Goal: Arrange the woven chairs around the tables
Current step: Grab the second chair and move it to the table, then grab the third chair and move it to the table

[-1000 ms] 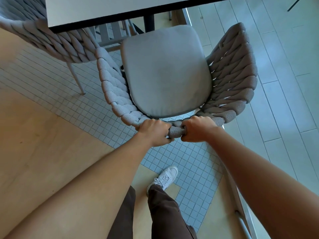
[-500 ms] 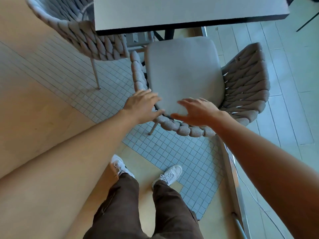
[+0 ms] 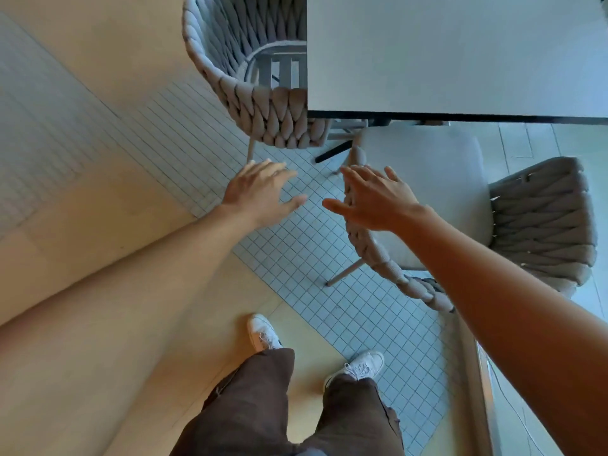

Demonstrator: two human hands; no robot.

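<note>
Woven chairs sit at two sides of the bench [image 3: 454, 54]: one with a grey cushion [image 3: 424, 179] is pushed partway under the near edge, its braided backrest [image 3: 543, 222] curving round to the right; a second chair [image 3: 253, 103] stands at the left corner, its woven back facing the person and its slatted seat tucked beneath the top.

Both hands are empty and hold nothing. The left hand [image 3: 260, 189] hovers palm-down with its fingers spread over the tiled floor [image 3: 312, 251], in the gap between the two chairs. The right hand [image 3: 378, 199] is likewise spread, floating above the braided left arm of the cushioned chair; whether it touches the weave cannot be told.

The relation that matters is this: the second chair lies ahead and slightly left of both hands, its rounded back rim running roughly across the view, near the fingertips of the left hand. That hand is the nearer one. Judging by the pose, the cushioned chair looks placed, and a reach for the corner chair would start with the left hand meeting the back rim, the right crossing over to join it.
</note>
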